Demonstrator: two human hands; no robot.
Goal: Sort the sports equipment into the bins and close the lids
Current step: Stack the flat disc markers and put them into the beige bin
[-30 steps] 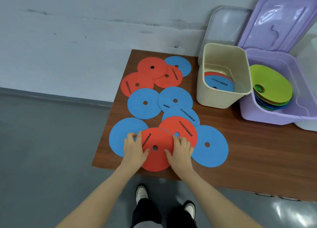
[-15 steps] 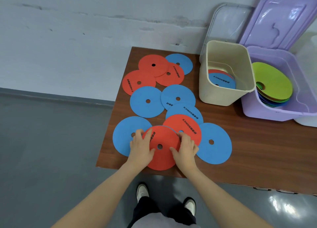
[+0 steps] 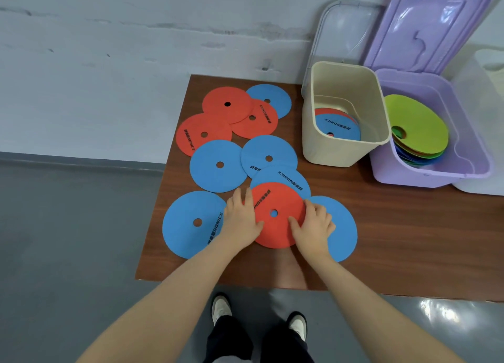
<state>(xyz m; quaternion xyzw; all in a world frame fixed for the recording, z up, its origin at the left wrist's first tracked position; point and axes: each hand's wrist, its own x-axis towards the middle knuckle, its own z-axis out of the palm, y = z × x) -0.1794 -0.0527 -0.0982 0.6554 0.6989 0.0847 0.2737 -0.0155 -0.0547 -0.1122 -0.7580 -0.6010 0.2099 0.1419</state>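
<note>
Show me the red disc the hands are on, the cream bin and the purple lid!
red disc point(image 3: 275, 227): head view, bare face below its hole.
cream bin point(image 3: 331, 152): head view, front wall.
purple lid point(image 3: 425, 27): head view, raised inner face.

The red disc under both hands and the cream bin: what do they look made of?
Red disc: likely thin matte rubber or foam sheet; flat, no glare, printed lettering, centre hole. Cream bin: looks like moulded plastic, smooth, slightly glossy, with a rolled rim.
</note>
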